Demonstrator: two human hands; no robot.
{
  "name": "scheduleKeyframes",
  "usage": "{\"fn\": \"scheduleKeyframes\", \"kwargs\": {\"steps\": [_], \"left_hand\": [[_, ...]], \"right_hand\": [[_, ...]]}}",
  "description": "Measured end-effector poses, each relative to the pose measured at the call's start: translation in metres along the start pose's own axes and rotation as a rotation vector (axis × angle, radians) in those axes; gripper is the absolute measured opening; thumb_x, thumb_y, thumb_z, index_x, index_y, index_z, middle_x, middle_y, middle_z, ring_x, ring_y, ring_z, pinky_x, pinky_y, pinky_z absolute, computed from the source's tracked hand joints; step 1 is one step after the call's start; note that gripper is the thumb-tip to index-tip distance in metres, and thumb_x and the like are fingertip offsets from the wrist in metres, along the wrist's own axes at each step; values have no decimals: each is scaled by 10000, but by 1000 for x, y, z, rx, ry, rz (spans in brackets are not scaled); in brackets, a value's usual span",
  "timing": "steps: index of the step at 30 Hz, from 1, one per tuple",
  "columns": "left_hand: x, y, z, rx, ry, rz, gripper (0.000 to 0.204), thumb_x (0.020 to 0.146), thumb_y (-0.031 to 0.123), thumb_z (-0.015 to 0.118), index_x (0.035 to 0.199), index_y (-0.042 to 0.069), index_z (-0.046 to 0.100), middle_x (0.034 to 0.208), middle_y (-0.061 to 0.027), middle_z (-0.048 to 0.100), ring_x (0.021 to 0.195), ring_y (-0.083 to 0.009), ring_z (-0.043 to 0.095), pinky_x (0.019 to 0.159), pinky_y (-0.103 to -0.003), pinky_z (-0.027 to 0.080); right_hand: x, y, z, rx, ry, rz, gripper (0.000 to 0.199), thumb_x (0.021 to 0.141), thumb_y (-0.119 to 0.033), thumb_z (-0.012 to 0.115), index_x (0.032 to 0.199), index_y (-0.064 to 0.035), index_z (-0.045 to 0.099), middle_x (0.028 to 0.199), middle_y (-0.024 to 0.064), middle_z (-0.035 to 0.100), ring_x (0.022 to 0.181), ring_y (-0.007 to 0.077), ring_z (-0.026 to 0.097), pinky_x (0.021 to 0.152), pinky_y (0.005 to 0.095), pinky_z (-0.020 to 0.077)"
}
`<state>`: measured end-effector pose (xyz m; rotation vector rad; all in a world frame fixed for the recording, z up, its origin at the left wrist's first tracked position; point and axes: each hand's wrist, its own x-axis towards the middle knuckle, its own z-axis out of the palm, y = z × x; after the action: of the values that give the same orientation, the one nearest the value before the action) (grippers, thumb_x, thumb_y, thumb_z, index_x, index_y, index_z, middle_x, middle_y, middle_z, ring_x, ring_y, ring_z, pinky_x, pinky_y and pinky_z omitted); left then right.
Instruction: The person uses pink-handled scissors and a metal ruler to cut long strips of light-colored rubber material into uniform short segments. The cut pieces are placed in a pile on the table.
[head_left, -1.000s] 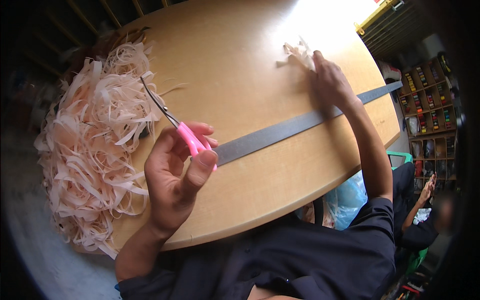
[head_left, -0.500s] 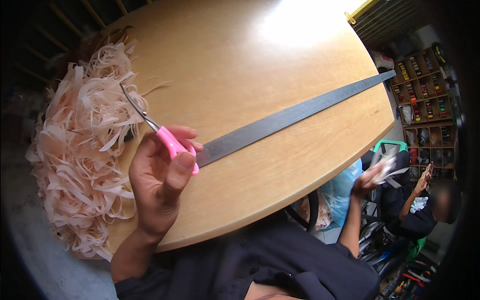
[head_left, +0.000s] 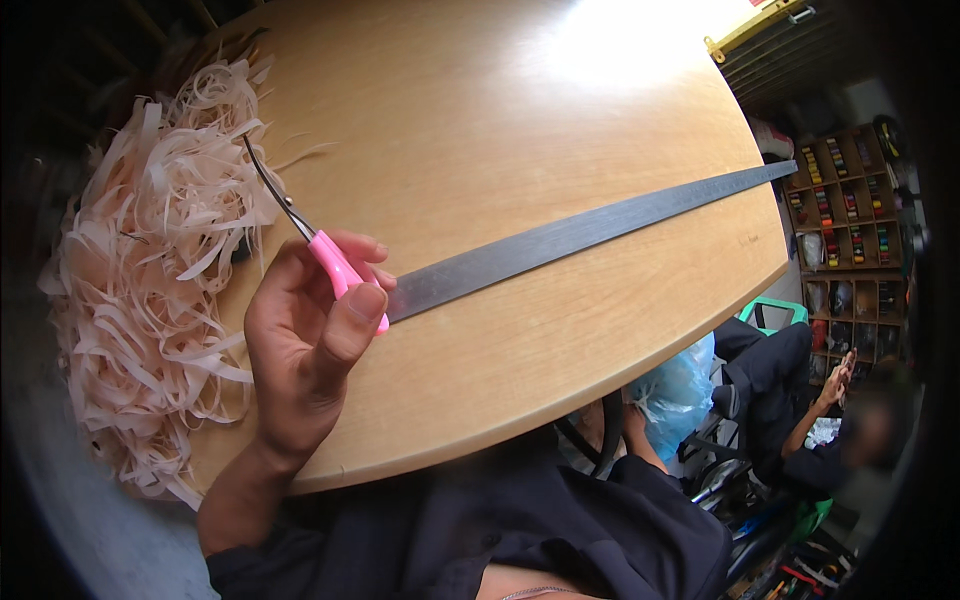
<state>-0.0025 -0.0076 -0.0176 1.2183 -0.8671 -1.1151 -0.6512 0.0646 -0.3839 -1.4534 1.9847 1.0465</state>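
Note:
My left hand is raised over the table's near left part, its fingers and thumb closed around the pink handles of a pair of scissors. The dark blades point up and away, toward a large heap of pale peach fabric strips on the left. A long steel ruler lies slantwise across the table, its near end beside my left fingers. My right arm reaches down at the table's near right edge, beside a light blue plastic bag. The fingers of my right hand are hidden there.
The wooden table has a curved near edge. To the right, another person sits in dark clothes. Beyond stand a green stool and a compartmented shelf of coloured spools. Tools lie at the lower right.
My right hand, which held up a bunch of pale strips beyond the table edge, has dropped down by the blue bag, and the strips are out of sight. My left hand keeps the scissors.

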Motion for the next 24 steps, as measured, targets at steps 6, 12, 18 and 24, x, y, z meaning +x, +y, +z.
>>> {"fn": "scheduleKeyframes", "kwargs": {"steps": [6,12,18,24], "left_hand": [[1,4,-1,-6,51,42,398,967,235,775,1230,-9,602,1073,-65,633,988,-135,631,856,-285,522],[2,5,-2,-19,54,-26,392,952,209,789,1226,-1,603,1083,-39,619,974,-103,610,850,-260,504],[-1,2,5,151,-77,-146,373,933,166,772,1243,22,623,1060,-19,606,976,-96,584,901,-265,471],[1,5,1,149,-111,-201,382,914,160,829,1212,28,629,1020,6,600,957,-71,570,890,-242,465]], "right_hand": [[14,-15,-29,191,16,44,469,947,-270,649,1361,-50,678,1269,264,712,1204,410,690,953,507,571],[2,-5,-16,664,5,162,492,939,-286,669,1364,-39,672,1283,270,704,1217,407,684,951,504,570],[-26,1,7,1285,2,330,518,930,-303,688,1368,-28,665,1296,276,695,1231,404,678,949,501,569],[-45,17,17,1101,-68,330,571,912,-327,725,1373,1,648,1311,282,686,1249,395,671,945,491,567]]}}
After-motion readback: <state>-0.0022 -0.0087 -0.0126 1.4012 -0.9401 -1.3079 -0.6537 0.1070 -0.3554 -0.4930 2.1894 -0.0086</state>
